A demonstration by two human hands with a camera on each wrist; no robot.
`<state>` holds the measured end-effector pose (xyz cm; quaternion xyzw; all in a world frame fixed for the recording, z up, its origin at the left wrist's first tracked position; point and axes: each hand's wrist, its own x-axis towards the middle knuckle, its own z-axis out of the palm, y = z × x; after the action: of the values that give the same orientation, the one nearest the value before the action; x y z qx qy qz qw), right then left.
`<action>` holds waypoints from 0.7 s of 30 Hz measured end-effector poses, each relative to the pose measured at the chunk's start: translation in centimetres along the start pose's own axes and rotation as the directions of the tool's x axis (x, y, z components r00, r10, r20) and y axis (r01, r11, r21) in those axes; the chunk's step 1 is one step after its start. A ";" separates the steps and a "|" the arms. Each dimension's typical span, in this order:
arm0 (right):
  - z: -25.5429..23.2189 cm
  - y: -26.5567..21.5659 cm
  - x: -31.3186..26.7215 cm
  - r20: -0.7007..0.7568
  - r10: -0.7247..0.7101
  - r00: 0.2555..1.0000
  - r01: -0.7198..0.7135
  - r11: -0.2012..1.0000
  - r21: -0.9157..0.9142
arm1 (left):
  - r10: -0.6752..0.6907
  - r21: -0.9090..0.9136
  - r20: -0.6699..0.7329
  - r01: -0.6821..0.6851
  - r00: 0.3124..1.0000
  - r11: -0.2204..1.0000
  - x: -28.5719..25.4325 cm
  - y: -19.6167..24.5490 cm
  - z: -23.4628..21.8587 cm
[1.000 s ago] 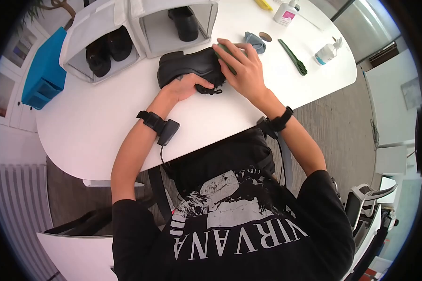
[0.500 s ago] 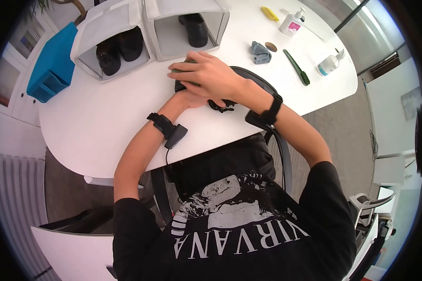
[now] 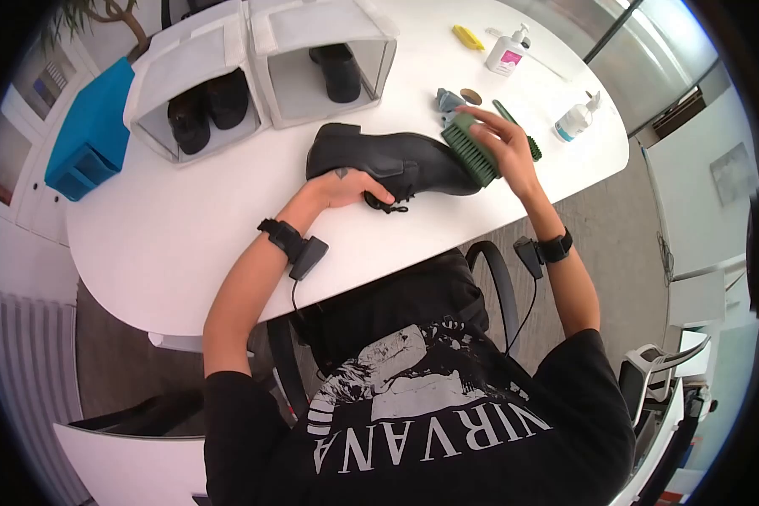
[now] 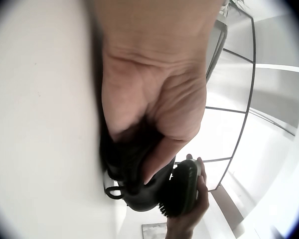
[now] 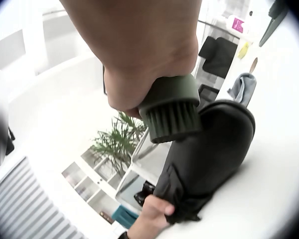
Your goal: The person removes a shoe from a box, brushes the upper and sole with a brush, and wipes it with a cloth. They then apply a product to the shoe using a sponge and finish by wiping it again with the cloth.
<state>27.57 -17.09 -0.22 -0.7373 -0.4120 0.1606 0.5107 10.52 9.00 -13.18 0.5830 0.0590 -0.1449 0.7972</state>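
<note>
A black lace-up shoe (image 3: 434, 162) lies low over the white table, heel to the left and toe to the right. My left hand (image 3: 350, 187) holds it at the ankle opening. Its thumb lies by the laces (image 4: 115, 192), while the other fingers are hidden by the shoe. At the toe, my right hand (image 3: 508, 152) grips a green shoe brush (image 3: 472, 152) by its back. The bristles (image 5: 172, 122) face the toe, right at its surface in the right wrist view.
Two white shoe boxes (image 3: 190, 80) with dark shoes inside stand at the back left, beside a blue box (image 3: 93, 126). Behind the brush lie a grey cloth (image 3: 449, 99), a round tin (image 3: 471, 96) and a green long-handled brush (image 3: 535, 150). Two pump bottles (image 3: 508, 52) stand farther right.
The right hand, with the brush, crossed left over the shoe toward the heel, then came back right to the toe. My left hand has kept its hold on the shoe.
</note>
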 end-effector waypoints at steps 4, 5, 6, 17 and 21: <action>-2.8 6.2 4.0 -0.033 0.390 0.920 -0.370 0.894 0.254 | 0.037 0.147 -0.032 -0.032 0.999 0.989 -0.6 0.8 0.6; -3.4 7.6 5.2 0.005 0.466 0.885 -0.454 0.860 0.234 | 0.061 0.162 -0.037 -0.054 0.997 0.985 -0.7 0.9 0.8; -3.6 9.1 6.4 0.046 0.539 0.841 -0.536 0.818 0.209 | 0.085 0.173 -0.045 -0.076 0.995 0.982 -0.8 1.0 0.9; -1.4 8.4 11.1 0.083 -0.247 0.965 0.222 0.611 -0.760 | -0.021 0.038 -0.007 0.021 1.000 0.999 -0.6 0.8 0.6; -2.6 13.1 14.7 0.376 -0.111 0.920 0.379 0.498 -0.780 | 0.046 0.083 -0.008 -0.045 0.999 0.996 -0.4 0.6 0.7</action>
<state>44.06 -9.16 -7.99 -0.7933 -0.6062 -0.0311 0.0478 10.25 8.59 -12.25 0.6175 0.0435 -0.1263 0.7752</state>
